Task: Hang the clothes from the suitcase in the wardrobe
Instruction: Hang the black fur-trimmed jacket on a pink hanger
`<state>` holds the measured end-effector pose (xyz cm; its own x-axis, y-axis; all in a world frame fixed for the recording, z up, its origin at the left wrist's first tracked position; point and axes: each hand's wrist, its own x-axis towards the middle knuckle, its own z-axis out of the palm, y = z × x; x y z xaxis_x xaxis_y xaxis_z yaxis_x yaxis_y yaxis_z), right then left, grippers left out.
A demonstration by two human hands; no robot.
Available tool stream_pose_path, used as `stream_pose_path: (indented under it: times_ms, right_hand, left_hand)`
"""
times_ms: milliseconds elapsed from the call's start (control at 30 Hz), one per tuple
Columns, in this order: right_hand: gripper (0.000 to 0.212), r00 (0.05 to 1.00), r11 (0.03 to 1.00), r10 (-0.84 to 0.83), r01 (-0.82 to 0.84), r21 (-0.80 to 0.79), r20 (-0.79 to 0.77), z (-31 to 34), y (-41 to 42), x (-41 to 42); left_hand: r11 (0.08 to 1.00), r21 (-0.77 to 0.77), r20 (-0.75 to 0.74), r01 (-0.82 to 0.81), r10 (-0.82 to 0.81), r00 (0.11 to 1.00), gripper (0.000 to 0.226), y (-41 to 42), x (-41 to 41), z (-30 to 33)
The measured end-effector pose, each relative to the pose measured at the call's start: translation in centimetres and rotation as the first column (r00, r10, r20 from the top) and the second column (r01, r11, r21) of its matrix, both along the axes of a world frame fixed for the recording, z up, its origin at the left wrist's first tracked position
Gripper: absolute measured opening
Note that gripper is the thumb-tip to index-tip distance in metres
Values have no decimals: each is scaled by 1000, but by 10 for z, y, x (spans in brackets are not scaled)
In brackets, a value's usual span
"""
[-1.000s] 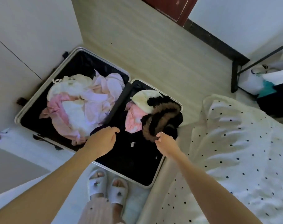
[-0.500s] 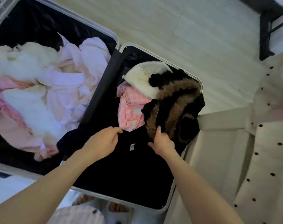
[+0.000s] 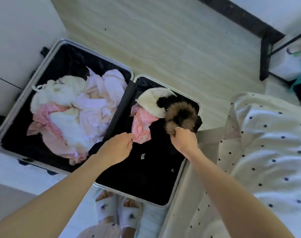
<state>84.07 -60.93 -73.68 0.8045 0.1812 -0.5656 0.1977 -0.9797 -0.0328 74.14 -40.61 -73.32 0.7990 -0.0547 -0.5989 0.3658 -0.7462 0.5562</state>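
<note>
We see both hands over the open suitcase point(image 3: 189, 158), left hand point(image 3: 116, 150) and right hand point(image 3: 184, 139) each with fingers clamped on the black garment point(image 3: 146, 169) lying in its right half.

Both hands point(image 3: 118, 148) point(image 3: 184, 140) gripping black garment point(image 3: 146, 169)
</note>
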Motion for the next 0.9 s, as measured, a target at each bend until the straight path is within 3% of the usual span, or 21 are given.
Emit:
stream_pose_path:
  times_ms: [233, 333, 400, 567, 667, 767, 900]
  right_hand:
    - [23, 999, 998, 42, -41, 53, -10, 202, 15, 13]
    - [14, 995, 994, 30, -20, 111, -93, 276, 26, 11]
    - [22, 989, 989, 57, -38, 142, -139, 321, 36, 4]
    - [14, 931, 953, 294, -267, 145, -216, 425, 64, -35]
    - [33, 866, 895, 446, -430, 116, -226, 472, 78, -69]
    - [37, 812, 830, 558, -541, 138, -171, 502, 94, -96]
    - [14, 739, 746, 663, -636, 196, -123, 542, 121, -167]
  left_hand:
    - [994, -3, 87, -106, 106, 991, 33, 6, -11, 174]
    - [989, -12, 100, -149, 149, 984, 33, 8, -33, 232]
    - [983, -10, 117, -184, 184, 976, 32, 12, -48, 266]
    - [964, -11, 237, -266, 261, 936, 30, 24, -86, 346]
    - [957, -18, 279, -290, 283, 917, 29, 23, -117, 385]
    - [958, 14, 305, -287, 269, 914, 30, 27, -148, 407]
    - [942, 62, 334, -328, 291, 897, 29, 43, -222, 441]
